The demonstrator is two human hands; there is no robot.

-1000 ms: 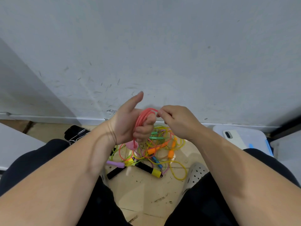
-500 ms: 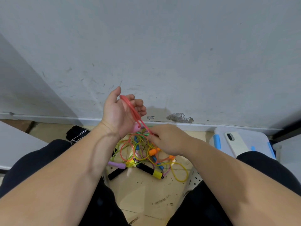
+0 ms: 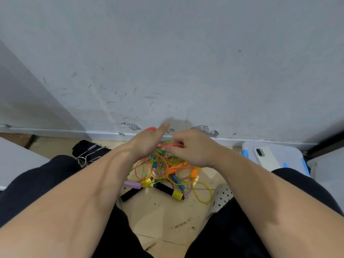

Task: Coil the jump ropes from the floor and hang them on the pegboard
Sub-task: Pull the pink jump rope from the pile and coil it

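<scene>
Seemingly, right hand [image 3: 192,148] pinches pink rope [image 3: 167,145] (wall [image 3: 186,62] near).

**Hands close together, forearms converging**

My bare forearms come in from the lower corners and meet in the middle. My left hand [image 3: 149,143] shows me its back, with the thumb stuck straight out, up and to the right. Its fingers are hidden behind it, so I cannot tell how they lie. A loop of rope [image 3: 151,129] shows over its top edge. My right hand [image 3: 193,148] sits just beside it, knuckles towards me, its fingers curled in and pinching a strand of that rope between the two hands.
</scene>
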